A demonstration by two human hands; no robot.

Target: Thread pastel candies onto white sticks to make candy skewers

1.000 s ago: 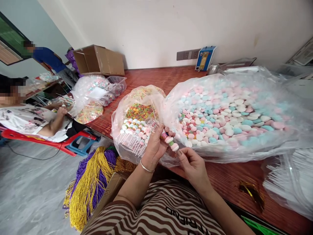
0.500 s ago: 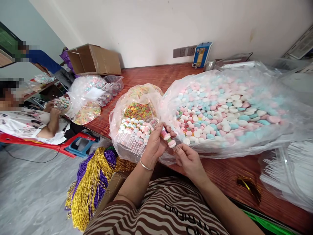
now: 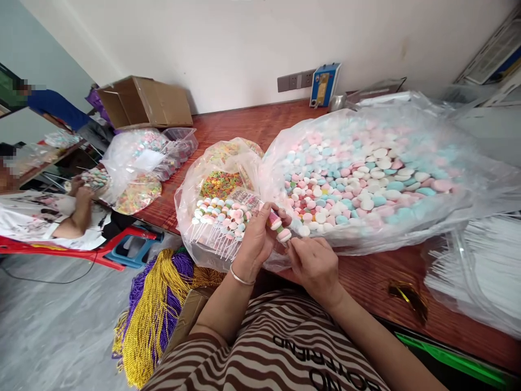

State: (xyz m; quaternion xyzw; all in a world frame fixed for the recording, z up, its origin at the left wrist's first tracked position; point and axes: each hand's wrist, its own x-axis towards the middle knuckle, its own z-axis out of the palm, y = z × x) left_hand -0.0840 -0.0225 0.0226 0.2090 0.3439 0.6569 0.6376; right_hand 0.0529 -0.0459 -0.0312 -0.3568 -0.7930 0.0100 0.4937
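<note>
Left hand (image 3: pixel 258 236) and right hand (image 3: pixel 315 266) share one skewer of pink, green and white puffy candies (image 3: pixel 283 232)

Near the centre of the frame, the left fingers wrap its upper part; the right hand, curled closed, pinches at its lower end. Just left of them, pastel candy skewers on white sticks (image 3: pixel 222 214) lie side by side at the mouth of a translucent plastic bag (image 3: pixel 182 202) of small multicoloured rings (image 3: pixel 220 185). Across the right half of the reddish-brown wooden table (image 3: pixel 232 122) spreads a larger clear bag (image 3: pixel 484 163) of pink, blue and white discs (image 3: pixel 358 184)
</note>
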